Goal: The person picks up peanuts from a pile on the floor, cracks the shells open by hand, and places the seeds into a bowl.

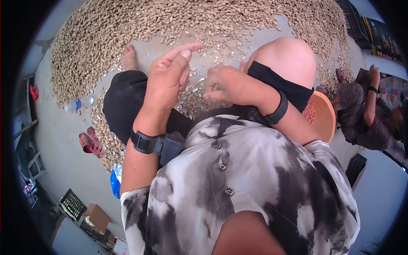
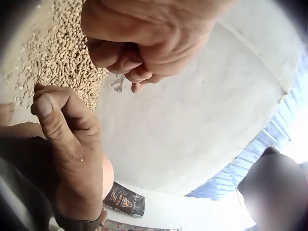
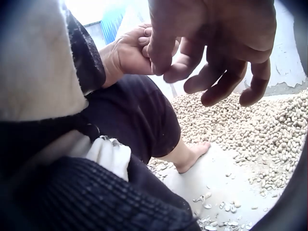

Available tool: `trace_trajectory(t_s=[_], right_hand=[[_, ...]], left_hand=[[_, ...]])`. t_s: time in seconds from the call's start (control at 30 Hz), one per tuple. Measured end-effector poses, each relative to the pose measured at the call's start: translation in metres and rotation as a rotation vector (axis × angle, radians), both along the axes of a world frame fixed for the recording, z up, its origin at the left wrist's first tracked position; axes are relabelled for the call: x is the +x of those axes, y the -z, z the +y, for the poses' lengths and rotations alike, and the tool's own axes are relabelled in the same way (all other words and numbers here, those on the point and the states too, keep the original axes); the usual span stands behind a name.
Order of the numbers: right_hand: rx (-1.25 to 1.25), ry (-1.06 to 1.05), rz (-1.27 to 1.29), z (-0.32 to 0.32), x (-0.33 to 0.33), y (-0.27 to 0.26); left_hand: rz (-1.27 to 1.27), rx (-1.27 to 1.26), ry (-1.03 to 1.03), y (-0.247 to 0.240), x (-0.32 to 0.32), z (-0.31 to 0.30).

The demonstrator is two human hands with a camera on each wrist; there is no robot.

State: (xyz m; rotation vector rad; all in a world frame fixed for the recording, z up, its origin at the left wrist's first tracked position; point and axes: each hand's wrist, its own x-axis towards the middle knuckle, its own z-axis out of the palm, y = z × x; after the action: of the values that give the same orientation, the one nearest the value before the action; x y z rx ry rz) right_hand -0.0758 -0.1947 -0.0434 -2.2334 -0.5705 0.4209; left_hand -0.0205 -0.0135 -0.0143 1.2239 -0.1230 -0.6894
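My left hand (image 1: pixel 168 76) is raised above the lap, index finger stretched out and the other fingers bent in under the thumb. Whether anything lies inside them is hidden, also in the left wrist view, where the left hand (image 2: pixel 149 38) fills the top. To its right, my right hand (image 1: pixel 231 87) hangs with loosely bent fingers. In the right wrist view the right hand (image 3: pixel 216 43) shows spread, half-bent fingers beside the left hand (image 3: pixel 130 53), with no object visible in them. Below both hands are broken shells (image 1: pixel 191 102) on the floor between the legs.
A wide heap of unshelled peanuts (image 1: pixel 170 19) covers the floor ahead. An orange basin (image 1: pixel 327 114) with pinkish kernels (image 1: pixel 309 112) stands by the right thigh. Another person (image 1: pixel 365 110) sits at the right. Red shoes (image 1: pixel 90 142) and a plastic bottle (image 1: pixel 78 104) lie at the left.
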Motion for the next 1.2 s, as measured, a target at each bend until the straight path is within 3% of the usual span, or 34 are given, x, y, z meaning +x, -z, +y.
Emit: trace_trajectory(t_s=[0.07, 0.17, 0.27, 0.37, 0.4, 0.57, 0.9, 1.07, 1.17, 1.2], right_hand=[[0.055, 0.064, 0.044, 0.0, 0.004, -0.004], [0.496, 0.311, 0.381, 0.006, 0.009, 0.005], [1.271, 0.408, 0.712, 0.02, 0.015, -0.002], [1.563, 0.491, 0.785, 0.035, 0.03, -0.011], [1.606, 0.586, 0.791, 0.039, 0.033, -0.017], [1.841, 0.659, 0.654, 0.057, 0.049, -0.005], [1.995, 0.617, 0.649, 0.049, 0.045, 0.004], [2.182, 0.654, 0.74, 0.041, 0.034, -0.031], [2.215, 0.5, 0.763, 0.037, 0.042, -0.017], [2.288, 0.336, 0.745, 0.032, 0.04, -0.009]], left_hand=[[0.018, -0.022, -0.01, -0.001, -0.001, 0.0], [0.093, -0.138, -0.068, 0.003, -0.001, 0.001], [0.173, -0.335, -0.162, 0.008, 0.004, -0.004], [0.173, -0.453, -0.277, 0.012, 0.008, -0.017], [0.137, -0.466, -0.318, 0.012, 0.01, -0.023], [-0.131, -0.37, -0.42, 0.007, 0.01, -0.05], [-0.311, -0.25, -0.284, -0.007, -0.004, -0.057], [-0.446, -0.251, -0.24, -0.022, -0.011, -0.065], [-0.525, -0.305, -0.184, -0.027, -0.01, -0.068], [-0.582, -0.294, -0.133, -0.031, -0.011, -0.07]])
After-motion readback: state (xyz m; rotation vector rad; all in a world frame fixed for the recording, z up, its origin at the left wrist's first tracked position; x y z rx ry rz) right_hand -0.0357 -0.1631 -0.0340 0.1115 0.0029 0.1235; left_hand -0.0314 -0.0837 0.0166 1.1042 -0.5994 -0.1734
